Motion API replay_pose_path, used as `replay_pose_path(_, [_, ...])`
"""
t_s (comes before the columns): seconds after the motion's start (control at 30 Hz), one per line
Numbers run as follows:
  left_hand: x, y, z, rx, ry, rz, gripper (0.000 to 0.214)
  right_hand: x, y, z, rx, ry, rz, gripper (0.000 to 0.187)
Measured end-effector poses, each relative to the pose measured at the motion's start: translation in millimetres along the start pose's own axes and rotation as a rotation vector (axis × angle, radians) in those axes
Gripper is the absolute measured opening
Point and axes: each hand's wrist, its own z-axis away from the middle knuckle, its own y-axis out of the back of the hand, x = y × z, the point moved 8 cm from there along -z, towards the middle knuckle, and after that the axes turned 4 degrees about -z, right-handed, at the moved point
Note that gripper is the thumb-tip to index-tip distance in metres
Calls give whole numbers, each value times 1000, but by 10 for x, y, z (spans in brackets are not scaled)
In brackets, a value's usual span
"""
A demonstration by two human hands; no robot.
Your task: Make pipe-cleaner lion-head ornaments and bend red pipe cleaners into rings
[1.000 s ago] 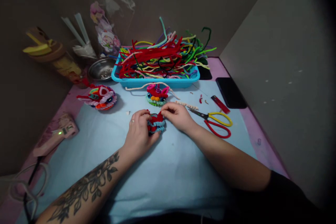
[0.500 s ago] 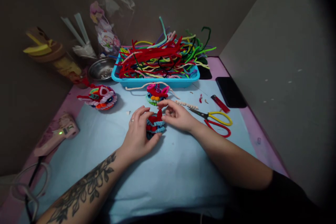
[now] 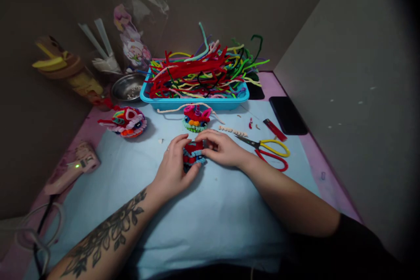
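Note:
Between my hands is a small red and blue pipe-cleaner figure [image 3: 193, 155], partly covered by my fingers. My left hand [image 3: 175, 162] wraps round its left side, with the thumb along the near edge. From the right, my right hand [image 3: 221, 146] grips the figure's upper right part between thumb and fingers. Just beyond them sits a finished-looking pipe-cleaner lion head [image 3: 196, 119] in red, pink, orange and green. A second, larger lion head [image 3: 127, 121] with a rainbow piece lies off to the left.
A blue tray [image 3: 197, 104] heaped with coloured pipe cleaners stands at the back, beside a metal bowl [image 3: 127, 87] of small bits. Scissors [image 3: 262, 145], a red lighter-like strip [image 3: 274, 130], a coiled cream pipe cleaner [image 3: 232, 131] and a phone [image 3: 288, 115] lie right. A pink glue gun [image 3: 74, 170] lies left.
My right hand has lowered and its fingers have closed in over the top of the figure, where a red upright piece showed before. My left hand stays round the figure.

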Motion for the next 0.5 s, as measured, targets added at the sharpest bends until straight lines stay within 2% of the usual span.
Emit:
replay_pose_path(0.27, [28, -19, 0, -61, -16, -18, 23, 23, -4, -9, 28, -11, 24, 28])
replay_pose_path(0.5, [42, -8, -5, -50, -25, -45, 22, 42, -1, -16, 34, -49, 15, 27])
